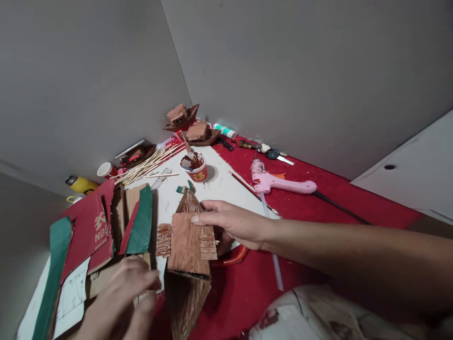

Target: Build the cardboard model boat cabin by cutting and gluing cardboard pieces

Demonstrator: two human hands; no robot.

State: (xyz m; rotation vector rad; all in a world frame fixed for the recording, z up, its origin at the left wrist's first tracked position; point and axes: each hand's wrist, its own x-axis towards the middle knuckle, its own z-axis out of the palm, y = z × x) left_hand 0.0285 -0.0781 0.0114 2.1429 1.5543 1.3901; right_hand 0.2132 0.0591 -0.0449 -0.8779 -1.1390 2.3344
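Observation:
A reddish-brown model boat [189,243] with a flat-topped cabin is held in my right hand [230,222], thumb on the cabin roof and the other fingers at its right side. One end of the boat points away and bears small green pieces. My left hand [123,295] is a little blurred, left of the boat and over cardboard scraps, its fingers apart with nothing seen between them. Just beyond the boat a paper cup [198,175] with brown paint inside stands on a white sheet [221,177].
Red and green cardboard [88,226] lies at left, near thin wooden sticks [152,163]. A pink glue gun [283,183] with its cord rests on the red tabletop [339,200]. Two model boats [200,132] stand at the back, near keys [272,154]. A yellow bottle [82,185] is far left.

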